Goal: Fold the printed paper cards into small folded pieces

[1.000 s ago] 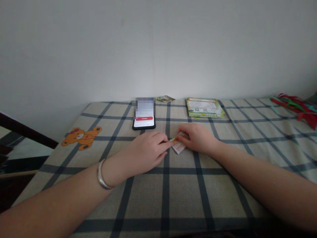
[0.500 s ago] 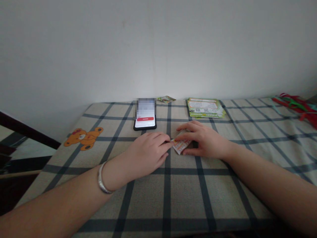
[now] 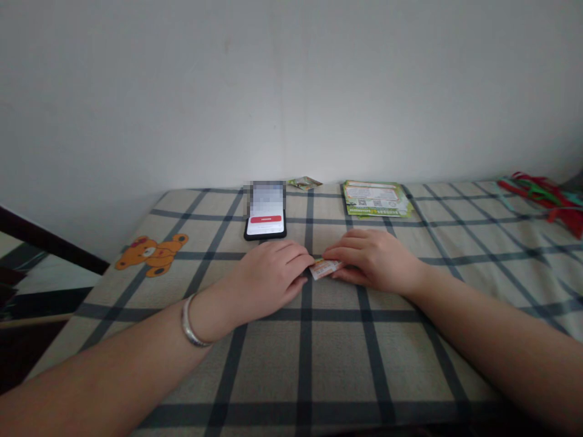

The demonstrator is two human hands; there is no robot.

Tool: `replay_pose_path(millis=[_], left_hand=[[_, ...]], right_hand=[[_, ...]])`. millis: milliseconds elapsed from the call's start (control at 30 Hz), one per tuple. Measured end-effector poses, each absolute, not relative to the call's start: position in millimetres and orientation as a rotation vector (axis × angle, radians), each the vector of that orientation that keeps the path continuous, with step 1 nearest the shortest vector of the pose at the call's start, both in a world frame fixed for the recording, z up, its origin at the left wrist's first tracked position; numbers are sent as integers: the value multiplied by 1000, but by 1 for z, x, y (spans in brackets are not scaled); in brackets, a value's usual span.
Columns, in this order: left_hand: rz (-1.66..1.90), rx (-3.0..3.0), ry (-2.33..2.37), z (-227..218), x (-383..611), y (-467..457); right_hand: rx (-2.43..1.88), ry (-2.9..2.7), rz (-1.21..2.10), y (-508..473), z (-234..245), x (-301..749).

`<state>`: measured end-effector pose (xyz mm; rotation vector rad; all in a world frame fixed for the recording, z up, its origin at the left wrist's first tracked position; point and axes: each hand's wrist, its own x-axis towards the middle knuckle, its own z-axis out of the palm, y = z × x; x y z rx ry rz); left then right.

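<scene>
A small folded paper slip (image 3: 322, 269) with orange print lies on the checked cloth (image 3: 319, 358) at the table's middle. My left hand (image 3: 268, 276), with a silver bangle on its wrist, pinches the slip's left end with closed fingers. My right hand (image 3: 373, 258) lies over the slip's right end, fingers together and pressing it down. Most of the slip is hidden under the two hands.
A phone (image 3: 266, 211) with a lit screen lies just behind my left hand. A stack of green printed leaflets (image 3: 376, 198) and a small folded paper (image 3: 304, 181) sit near the wall. Red and green ribbons (image 3: 546, 194) lie far right. A bear print (image 3: 152, 254) marks the cloth's left.
The slip has been folded narrower and lies flatter. My right hand's fingers, spread half a second ago, have come together over it.
</scene>
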<state>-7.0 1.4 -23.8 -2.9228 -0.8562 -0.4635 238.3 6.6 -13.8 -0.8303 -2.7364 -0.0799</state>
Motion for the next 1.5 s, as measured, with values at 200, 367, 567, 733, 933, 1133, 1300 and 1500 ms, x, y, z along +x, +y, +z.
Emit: replay_pose_path(millis=[200, 367, 567, 733, 933, 1133, 1300, 1500], left_hand=[[-461, -2933, -915, -24, -6, 2], [-454, -2919, -964, -22, -6, 1], [-522, -2986, -1020, -23, -5, 2], [-748, -2997, -1121, -22, -6, 3], [-836, -3054, -1153, -22, -8, 5], [-1014, -3064, -1356, -19, -5, 4], [-1052, -3164, -1573, -22, -4, 7], [-1042, -3194, -1669, -23, -5, 9]], right_hand=[[-915, -2727, -241, 0, -15, 234], [-946, -2740, -365, -5, -13, 231], [-871, -2677, -351, -7, -15, 232], [-695, -2574, -588, -9, -13, 233], [-654, -2571, -615, -11, -11, 233], [-667, -2583, -645, -9, -13, 233], [-712, -2610, -676, -8, -15, 232], [-789, -2611, -519, -7, -17, 228]])
